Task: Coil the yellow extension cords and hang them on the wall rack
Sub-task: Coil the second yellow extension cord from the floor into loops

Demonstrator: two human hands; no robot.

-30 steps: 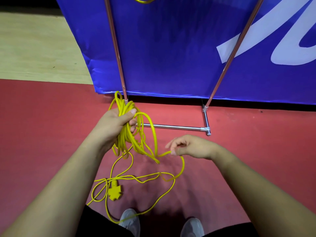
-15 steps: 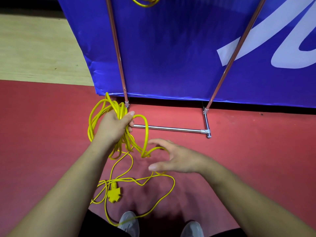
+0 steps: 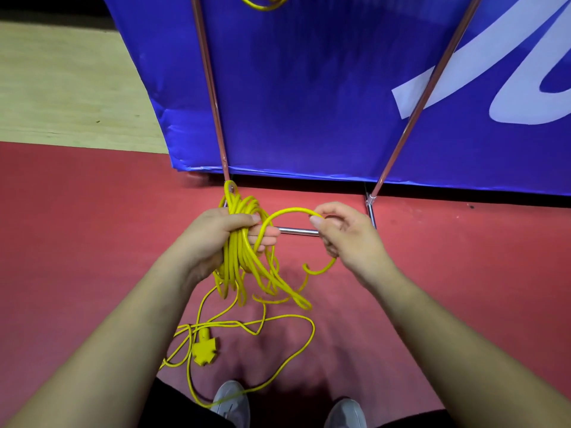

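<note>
The left grip [image 3: 216, 236] held the bundled extension cord [image 3: 238, 251] just in front of the foot of the rack's left upright [image 3: 210, 88]; to its right, the right grip [image 3: 346, 233] pinched a loop [image 3: 290, 210] of that cord, which arched between the two; behind both, the rack's base bar [image 3: 298, 231] lay on the floor [image 3: 77, 242], reaching toward the right upright [image 3: 426, 97]; the banner [image 3: 309, 88] stood behind the uprights; another cord [image 3: 262, 3] hung at the top edge, right of the left upright; slack cord and the socket block [image 3: 204, 350] lay on the floor below the left grip, ahead of the shoes [image 3: 231, 403].
</note>
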